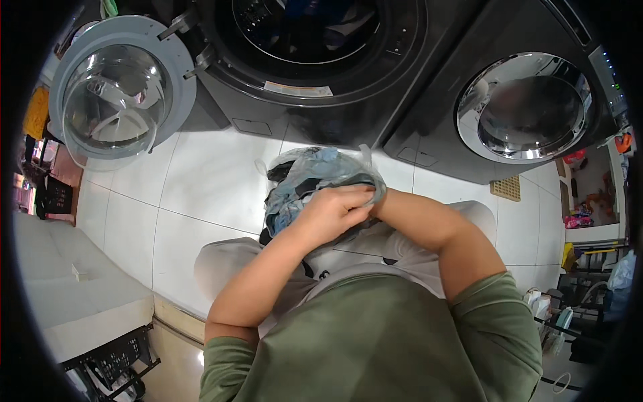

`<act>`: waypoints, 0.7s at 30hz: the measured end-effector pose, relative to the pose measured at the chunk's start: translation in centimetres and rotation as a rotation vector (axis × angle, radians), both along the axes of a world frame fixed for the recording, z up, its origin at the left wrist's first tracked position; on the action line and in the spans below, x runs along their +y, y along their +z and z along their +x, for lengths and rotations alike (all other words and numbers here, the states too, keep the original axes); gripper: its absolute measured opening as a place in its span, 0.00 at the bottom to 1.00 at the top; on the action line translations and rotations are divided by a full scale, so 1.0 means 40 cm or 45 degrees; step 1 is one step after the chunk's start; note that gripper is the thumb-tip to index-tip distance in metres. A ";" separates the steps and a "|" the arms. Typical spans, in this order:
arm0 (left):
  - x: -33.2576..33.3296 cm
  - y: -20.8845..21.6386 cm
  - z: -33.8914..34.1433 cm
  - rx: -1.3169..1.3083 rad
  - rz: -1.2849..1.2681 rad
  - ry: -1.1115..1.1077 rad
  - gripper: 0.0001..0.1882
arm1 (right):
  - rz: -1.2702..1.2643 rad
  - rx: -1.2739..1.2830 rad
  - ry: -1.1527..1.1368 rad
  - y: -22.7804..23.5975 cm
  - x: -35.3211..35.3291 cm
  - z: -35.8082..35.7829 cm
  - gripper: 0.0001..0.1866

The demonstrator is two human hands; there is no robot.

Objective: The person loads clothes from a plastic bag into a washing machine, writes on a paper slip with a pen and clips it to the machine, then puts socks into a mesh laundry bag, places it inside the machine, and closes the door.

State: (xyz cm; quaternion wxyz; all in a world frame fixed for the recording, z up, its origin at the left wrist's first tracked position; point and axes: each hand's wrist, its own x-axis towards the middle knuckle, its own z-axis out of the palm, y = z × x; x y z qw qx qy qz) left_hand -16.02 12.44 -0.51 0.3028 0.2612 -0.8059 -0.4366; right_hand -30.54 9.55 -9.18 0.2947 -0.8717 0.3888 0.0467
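On the floor between my knees sits a clear plastic bag point(328, 164) stuffed with blue, grey and dark clothes point(284, 204). My left hand point(337, 209) is closed at the bag's opening, its fingers bent around the plastic rim next to my right wrist. The right forearm point(418, 221) reaches across to the same opening. My right hand is hidden behind the left hand and within the bag, so its fingers do not show.
Ahead stands a dark front-loading washing machine point(321, 117) with cloth in its drum; its round door point(171, 60) hangs open at the left. A second dark machine point(435, 137) at the right has its door closed. Shelves point(110, 362) stand lower left.
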 end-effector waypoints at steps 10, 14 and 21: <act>-0.089 -0.037 0.050 -0.294 -0.189 0.265 0.09 | 0.118 0.228 -0.071 -0.007 0.028 0.040 0.24; -0.062 -0.019 0.006 -0.196 -0.070 0.301 0.10 | 0.086 0.364 -0.076 -0.004 0.062 0.014 0.25; -0.072 -0.020 0.002 -0.260 0.173 0.376 0.12 | 0.184 0.360 -0.552 0.085 0.127 -0.052 0.13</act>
